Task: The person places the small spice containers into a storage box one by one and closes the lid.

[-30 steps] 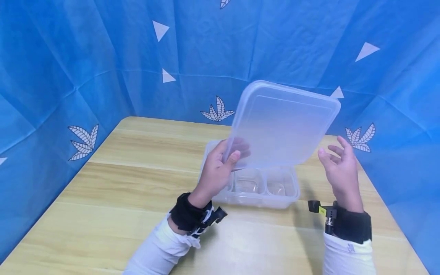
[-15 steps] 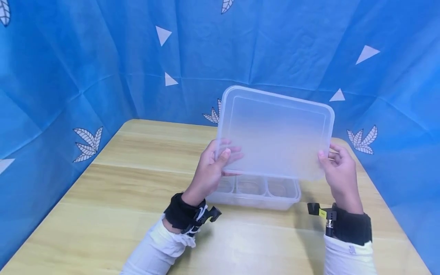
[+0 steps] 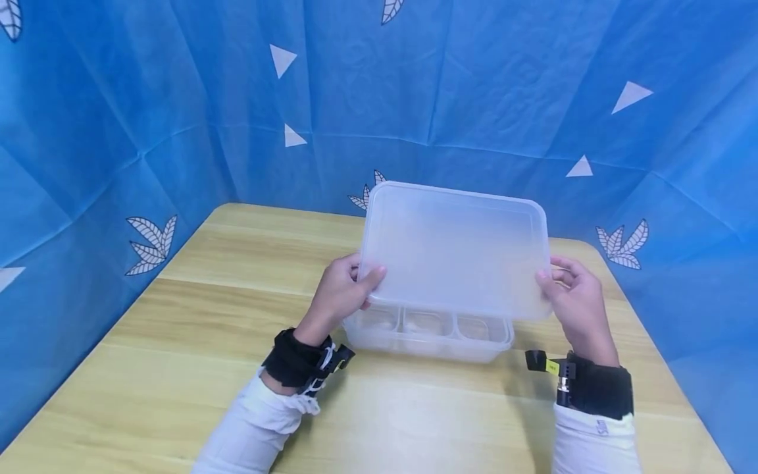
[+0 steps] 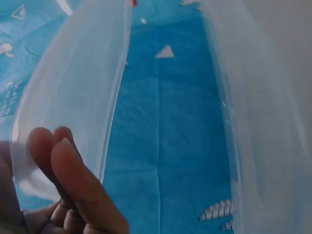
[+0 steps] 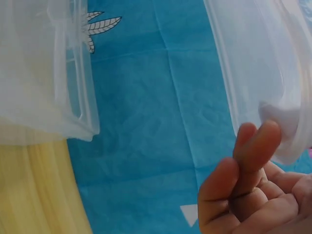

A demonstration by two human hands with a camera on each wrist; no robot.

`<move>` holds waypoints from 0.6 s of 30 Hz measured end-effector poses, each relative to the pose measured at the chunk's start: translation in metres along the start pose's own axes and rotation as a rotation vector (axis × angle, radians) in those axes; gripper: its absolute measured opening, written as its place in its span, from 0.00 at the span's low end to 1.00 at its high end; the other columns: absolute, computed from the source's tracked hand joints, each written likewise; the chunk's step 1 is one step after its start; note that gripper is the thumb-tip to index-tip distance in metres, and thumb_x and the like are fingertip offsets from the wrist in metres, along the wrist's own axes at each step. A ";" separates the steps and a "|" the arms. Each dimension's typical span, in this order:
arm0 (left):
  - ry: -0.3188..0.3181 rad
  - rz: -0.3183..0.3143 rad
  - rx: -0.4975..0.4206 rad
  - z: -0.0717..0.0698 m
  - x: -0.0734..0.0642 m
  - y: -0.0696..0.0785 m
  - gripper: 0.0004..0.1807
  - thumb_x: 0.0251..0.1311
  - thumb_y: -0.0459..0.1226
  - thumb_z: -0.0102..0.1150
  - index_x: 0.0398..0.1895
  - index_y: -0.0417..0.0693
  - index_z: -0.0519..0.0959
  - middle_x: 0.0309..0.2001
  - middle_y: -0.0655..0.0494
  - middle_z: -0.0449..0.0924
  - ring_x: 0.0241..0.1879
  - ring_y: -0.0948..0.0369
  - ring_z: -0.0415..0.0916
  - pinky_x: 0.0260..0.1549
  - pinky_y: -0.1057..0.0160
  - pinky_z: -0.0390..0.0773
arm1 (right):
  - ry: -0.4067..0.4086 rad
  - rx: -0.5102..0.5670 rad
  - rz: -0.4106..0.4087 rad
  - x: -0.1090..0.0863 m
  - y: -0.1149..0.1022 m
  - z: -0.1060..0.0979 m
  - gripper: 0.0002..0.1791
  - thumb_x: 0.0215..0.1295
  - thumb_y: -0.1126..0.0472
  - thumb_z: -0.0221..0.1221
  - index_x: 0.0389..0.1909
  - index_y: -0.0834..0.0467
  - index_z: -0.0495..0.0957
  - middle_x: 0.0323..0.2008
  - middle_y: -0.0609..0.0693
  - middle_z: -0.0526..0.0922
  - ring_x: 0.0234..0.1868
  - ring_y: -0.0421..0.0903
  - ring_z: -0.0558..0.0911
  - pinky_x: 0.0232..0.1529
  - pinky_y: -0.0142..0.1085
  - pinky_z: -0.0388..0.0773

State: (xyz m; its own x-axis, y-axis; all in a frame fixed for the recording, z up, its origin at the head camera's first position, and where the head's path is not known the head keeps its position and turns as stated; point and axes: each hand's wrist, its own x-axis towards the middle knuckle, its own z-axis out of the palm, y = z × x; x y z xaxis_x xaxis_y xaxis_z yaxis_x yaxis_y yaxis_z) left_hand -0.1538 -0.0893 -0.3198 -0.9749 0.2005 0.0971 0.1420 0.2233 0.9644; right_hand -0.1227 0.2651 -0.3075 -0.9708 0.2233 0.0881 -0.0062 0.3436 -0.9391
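A translucent rectangular lid [image 3: 456, 250] is held up at a tilt between both hands, above a clear plastic container [image 3: 429, 345] that has several compartments. My left hand [image 3: 340, 289] pinches the lid's left edge, thumb on the near face. At the lid's lower right edge my right hand [image 3: 574, 299] grips it between thumb and fingers. In the left wrist view the fingers [image 4: 78, 175] lie along the underside of the lid [image 4: 73, 87]. The right wrist view has the container [image 5: 44, 73] apart from the lid [image 5: 258, 58]. The lid hides the container's far part.
The container stands on a pale wooden table [image 3: 195, 316]. A blue curtain [image 3: 331, 79] with white triangles and leaf prints surrounds the table at the back and sides. Black bands [image 3: 598, 388] with small cameras are on both wrists.
My right hand, at first off the lid, has taken hold of its right edge. The lid has turned more level, come lower and shifted left over the container, which stays put.
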 end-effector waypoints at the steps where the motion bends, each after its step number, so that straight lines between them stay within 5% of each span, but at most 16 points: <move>1: -0.017 -0.016 0.047 -0.003 -0.001 -0.003 0.15 0.65 0.45 0.60 0.43 0.42 0.78 0.25 0.50 0.76 0.20 0.57 0.73 0.21 0.61 0.76 | -0.015 -0.024 0.007 0.001 0.002 0.000 0.30 0.71 0.57 0.57 0.68 0.65 0.61 0.40 0.46 0.76 0.39 0.38 0.78 0.38 0.25 0.78; 9: -0.139 -0.141 0.235 -0.028 -0.001 -0.017 0.19 0.64 0.50 0.60 0.29 0.43 0.76 0.17 0.57 0.65 0.16 0.59 0.67 0.20 0.64 0.67 | -0.191 -0.162 0.026 0.008 0.008 0.005 0.28 0.71 0.58 0.55 0.65 0.70 0.62 0.40 0.52 0.79 0.38 0.40 0.78 0.41 0.28 0.76; 18: -0.178 -0.218 0.386 -0.032 0.001 -0.026 0.29 0.63 0.56 0.58 0.14 0.48 0.64 0.13 0.58 0.64 0.15 0.60 0.64 0.19 0.64 0.64 | -0.319 -0.261 0.069 0.013 0.016 0.009 0.29 0.72 0.55 0.54 0.63 0.72 0.63 0.48 0.63 0.78 0.40 0.44 0.78 0.42 0.34 0.75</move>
State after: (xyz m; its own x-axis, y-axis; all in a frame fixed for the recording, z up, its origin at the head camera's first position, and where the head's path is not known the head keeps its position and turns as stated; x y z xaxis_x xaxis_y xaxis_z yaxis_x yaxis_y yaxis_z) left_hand -0.1643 -0.1253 -0.3373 -0.9491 0.2631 -0.1733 0.0241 0.6092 0.7927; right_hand -0.1379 0.2652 -0.3240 -0.9927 -0.0261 -0.1176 0.0822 0.5669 -0.8197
